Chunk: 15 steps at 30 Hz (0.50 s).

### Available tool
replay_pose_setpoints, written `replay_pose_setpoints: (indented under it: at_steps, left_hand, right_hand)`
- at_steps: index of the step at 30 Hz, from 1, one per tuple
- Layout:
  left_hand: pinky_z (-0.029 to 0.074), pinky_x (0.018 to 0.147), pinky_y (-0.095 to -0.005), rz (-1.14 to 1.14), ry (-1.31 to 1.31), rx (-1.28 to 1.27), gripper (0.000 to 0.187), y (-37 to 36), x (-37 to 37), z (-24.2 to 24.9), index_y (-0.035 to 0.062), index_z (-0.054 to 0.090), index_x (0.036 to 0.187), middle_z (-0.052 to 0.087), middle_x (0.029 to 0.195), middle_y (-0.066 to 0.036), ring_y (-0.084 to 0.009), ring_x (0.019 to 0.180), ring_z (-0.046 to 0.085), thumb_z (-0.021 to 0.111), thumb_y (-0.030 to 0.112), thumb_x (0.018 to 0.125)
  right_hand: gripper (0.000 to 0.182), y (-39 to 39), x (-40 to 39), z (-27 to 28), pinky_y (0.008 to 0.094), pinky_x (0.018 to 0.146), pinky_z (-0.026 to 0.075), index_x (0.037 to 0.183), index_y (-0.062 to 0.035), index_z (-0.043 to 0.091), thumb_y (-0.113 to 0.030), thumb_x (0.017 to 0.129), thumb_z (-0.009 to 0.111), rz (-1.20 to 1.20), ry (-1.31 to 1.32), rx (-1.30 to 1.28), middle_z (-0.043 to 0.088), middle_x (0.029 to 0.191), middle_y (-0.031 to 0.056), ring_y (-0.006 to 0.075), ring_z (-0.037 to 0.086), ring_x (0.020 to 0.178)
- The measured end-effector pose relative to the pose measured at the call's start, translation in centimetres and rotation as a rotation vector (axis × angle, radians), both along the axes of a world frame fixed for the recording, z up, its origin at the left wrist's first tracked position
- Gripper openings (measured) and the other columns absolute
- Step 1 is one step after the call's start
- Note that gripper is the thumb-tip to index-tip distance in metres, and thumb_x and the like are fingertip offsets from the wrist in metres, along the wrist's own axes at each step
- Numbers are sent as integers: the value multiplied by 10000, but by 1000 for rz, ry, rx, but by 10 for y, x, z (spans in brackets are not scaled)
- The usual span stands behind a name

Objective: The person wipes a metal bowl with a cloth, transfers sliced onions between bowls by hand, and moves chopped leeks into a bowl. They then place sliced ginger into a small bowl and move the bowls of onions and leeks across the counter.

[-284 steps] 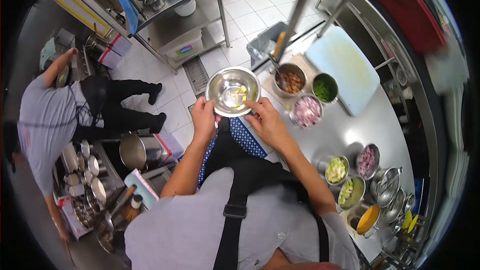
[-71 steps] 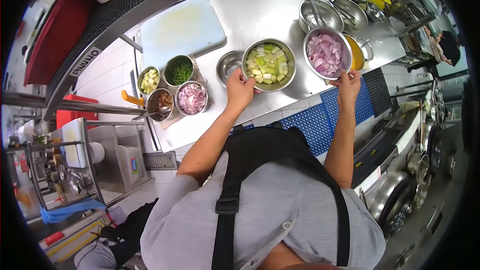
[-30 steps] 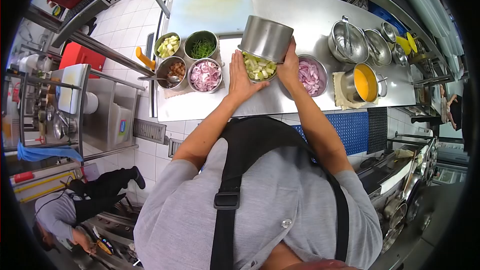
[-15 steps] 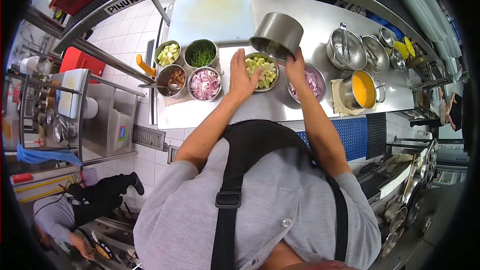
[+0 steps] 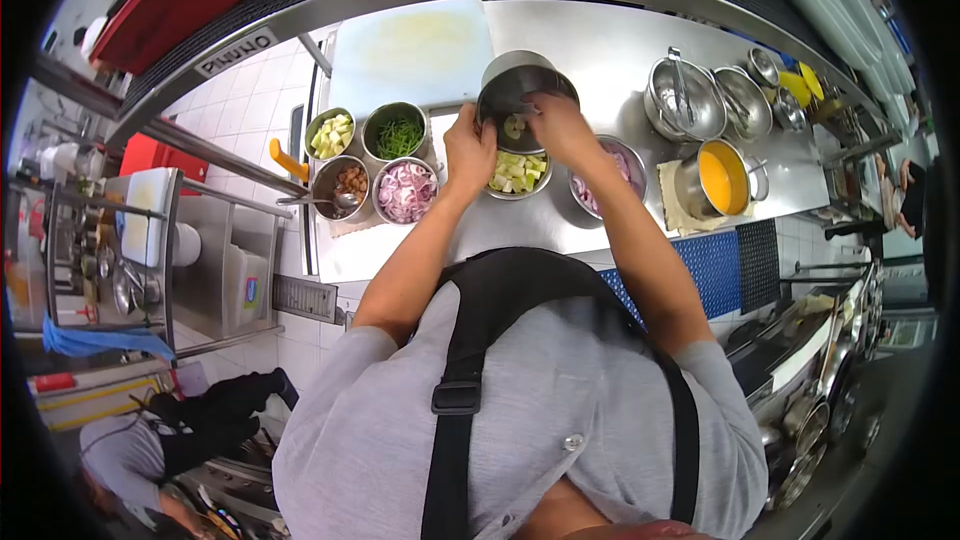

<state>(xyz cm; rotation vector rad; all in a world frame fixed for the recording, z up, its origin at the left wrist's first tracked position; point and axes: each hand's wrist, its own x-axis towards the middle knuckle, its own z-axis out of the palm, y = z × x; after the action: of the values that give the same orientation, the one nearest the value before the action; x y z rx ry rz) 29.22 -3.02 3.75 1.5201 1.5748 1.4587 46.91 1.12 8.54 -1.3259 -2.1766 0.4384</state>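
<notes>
A deep steel pot [image 5: 500, 75] is tipped on its side, its mouth toward me, over a steel bowl of chopped pale green vegetable [image 5: 518, 172]. My left hand [image 5: 470, 148] is closed on the pot's left rim. Inside the mouth, my right hand [image 5: 562, 130] reaches in with bent fingers slightly apart, close to a few pale green pieces [image 5: 514, 127] on the inner wall. I see nothing held in those fingers. A bowl of sliced red onion [image 5: 620, 162] is partly covered by my right forearm.
To the left stand containers of sliced red onion [image 5: 406, 190], chopped greens [image 5: 397, 137], pale green cubes [image 5: 330, 136] and browned pieces with a spoon [image 5: 350, 183]. A white cutting board [image 5: 410, 50] lies behind. Rightward are steel bowls [image 5: 685, 95] and a pot of orange liquid [image 5: 722, 178].
The pot has come lower and left, its mouth turned toward me. My left hand has gone from above the bowl to the pot's rim. My right hand has moved from the rim into the pot.
</notes>
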Motion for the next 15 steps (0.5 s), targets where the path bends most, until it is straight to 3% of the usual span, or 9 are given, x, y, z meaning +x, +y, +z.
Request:
replay_pose_setpoints:
  at_steps: [3, 6, 8, 10, 13, 15]
  left_hand:
    - [518, 662, -427, -70, 73, 54, 85, -8, 5, 7, -41, 606, 956, 643, 772, -220, -369, 682, 646, 604, 27, 904]
    - [524, 687, -416, -45, 30, 138, 89, -7, 7, -3, -48, 605, 967, 644, 817, -223, -381, 710, 638, 593, 15, 905]
    - [529, 714, -413, -30, 26, 160, 109, -4, 5, -9, -53, 608, 990, 654, 884, -237, -406, 769, 651, 574, -5, 899]
    - [527, 720, -412, 75, 224, 375, 101, 6, 0, -13, -54, 604, 976, 657, 900, -241, -398, 798, 662, 560, -19, 893]
    - [532, 739, -428, 108, 202, 290, 69, 12, -6, 7, -51, 593, 937, 658, 887, -245, -395, 825, 687, 566, -19, 881]
    - [545, 721, -436, 111, 119, 89, 47, 23, -11, 15, -45, 577, 898, 657, 854, -238, -388, 804, 708, 585, -6, 874]
  right_hand:
    - [282, 27, -22, -39, 490, 933, 507, 1119, 3, 697, -192, 970, 560, -10, -183, -264, 679, 1124, 278, 451, 635, 1074]
    - [292, 23, -29, -66, 492, 937, 503, 1114, 2, 696, -209, 954, 573, 61, -72, 9, 681, 1127, 274, 441, 642, 1064]
    - [282, 17, -30, -82, 493, 938, 499, 1100, 0, 698, -209, 955, 576, 37, -33, -102, 682, 1126, 268, 449, 640, 1050]
    - [254, 6, -29, -80, 469, 944, 496, 1077, -15, 706, -212, 950, 608, 117, 39, -125, 688, 1118, 235, 431, 633, 1057]
    - [220, -23, -10, -72, 440, 954, 493, 1068, -28, 714, -184, 925, 653, 143, 120, 42, 689, 1114, 192, 382, 621, 1089]
    - [195, -46, 21, -66, 427, 960, 483, 1060, -33, 716, -148, 905, 684, -72, 239, 128, 686, 1126, 159, 342, 615, 1093]
